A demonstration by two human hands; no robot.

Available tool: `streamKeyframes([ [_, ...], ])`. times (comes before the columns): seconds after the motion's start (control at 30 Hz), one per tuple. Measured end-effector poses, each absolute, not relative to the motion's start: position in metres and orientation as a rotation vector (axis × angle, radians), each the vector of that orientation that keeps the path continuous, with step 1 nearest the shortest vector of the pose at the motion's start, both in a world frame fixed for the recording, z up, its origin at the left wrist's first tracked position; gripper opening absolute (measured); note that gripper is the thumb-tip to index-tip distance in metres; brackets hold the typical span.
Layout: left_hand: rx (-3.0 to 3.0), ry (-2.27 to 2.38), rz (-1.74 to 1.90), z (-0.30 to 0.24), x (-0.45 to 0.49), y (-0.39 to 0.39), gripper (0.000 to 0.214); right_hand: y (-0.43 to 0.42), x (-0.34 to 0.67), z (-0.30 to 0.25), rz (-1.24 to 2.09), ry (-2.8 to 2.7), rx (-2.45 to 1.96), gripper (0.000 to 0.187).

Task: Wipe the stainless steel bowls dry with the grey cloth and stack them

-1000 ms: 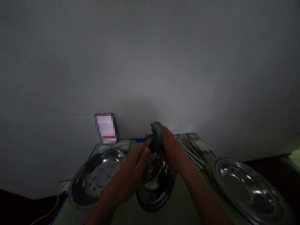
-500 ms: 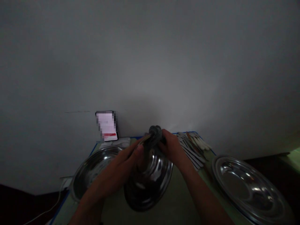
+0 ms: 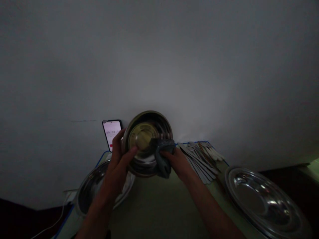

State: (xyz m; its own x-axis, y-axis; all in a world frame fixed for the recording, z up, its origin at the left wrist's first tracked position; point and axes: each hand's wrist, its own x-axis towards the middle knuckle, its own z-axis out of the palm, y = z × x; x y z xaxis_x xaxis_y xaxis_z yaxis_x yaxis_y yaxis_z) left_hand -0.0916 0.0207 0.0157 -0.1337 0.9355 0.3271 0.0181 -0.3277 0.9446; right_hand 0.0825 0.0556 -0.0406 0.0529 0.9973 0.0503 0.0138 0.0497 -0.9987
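A steel bowl (image 3: 146, 139) is held up above the table with its opening tilted toward me. My left hand (image 3: 119, 162) grips its left rim, thumb inside the rim and fingers behind. My right hand (image 3: 176, 161) is closed on a grey cloth (image 3: 163, 156) pressed against the bowl's right rim and outer wall. Both forearms reach in from the bottom of the view. The light is dim.
A large steel basin (image 3: 94, 189) lies on the pale green table (image 3: 159, 212) under my left arm. A compartment steel tray (image 3: 261, 199) sits at the right. Several utensils (image 3: 201, 156) lie at the back right. A lit phone (image 3: 112, 132) leans on the wall.
The bowl has been lifted and turned from bottom-up to opening toward me. My right hand with the cloth moved from the bowl's top to its right rim.
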Motion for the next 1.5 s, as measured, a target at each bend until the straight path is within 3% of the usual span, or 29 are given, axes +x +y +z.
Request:
streamKeyframes([
  [0.2,1.524,1.145,1.083,0.019,-0.124,0.014,0.053,0.047,0.111,-0.018,0.484,-1.610,-1.261,0.036],
  [0.47,1.660,1.171,1.056,0.024,-0.116,0.000,0.048,0.044,0.103,-0.020,0.318,-1.512,-1.305,0.021],
  [0.6,1.651,1.156,1.236,0.026,-0.101,0.002,0.050,0.053,0.091,-0.035,0.531,-1.196,-1.356,0.034],
  [0.77,1.584,1.115,1.841,0.006,-0.073,0.016,0.046,0.048,0.051,-0.052,1.295,-0.785,-1.128,0.042],
  [0.9,1.575,1.144,1.752,-0.001,-0.080,0.026,0.058,0.051,0.054,-0.053,1.516,-0.665,-0.900,0.036],
  [0.97,1.564,1.099,1.536,0.005,-0.098,0.027,0.061,0.054,0.073,-0.048,1.366,-0.807,-0.963,0.033],
  [1.07,1.661,1.099,1.200,0.018,-0.121,0.018,0.046,0.053,0.101,-0.035,0.998,-1.225,-1.071,0.023],
  [1.2,2.031,1.199,0.813,0.029,-0.114,-0.002,0.055,0.036,0.108,-0.016,0.449,-1.691,-1.088,0.026],
  [1.37,2.103,1.182,0.885,0.031,-0.088,-0.014,0.051,0.017,0.095,-0.006,-0.044,-1.722,-1.042,0.024],
  [1.5,1.920,1.136,1.016,0.030,-0.091,-0.014,0.053,0.024,0.102,-0.009,-0.057,-1.514,-1.011,0.014],
])
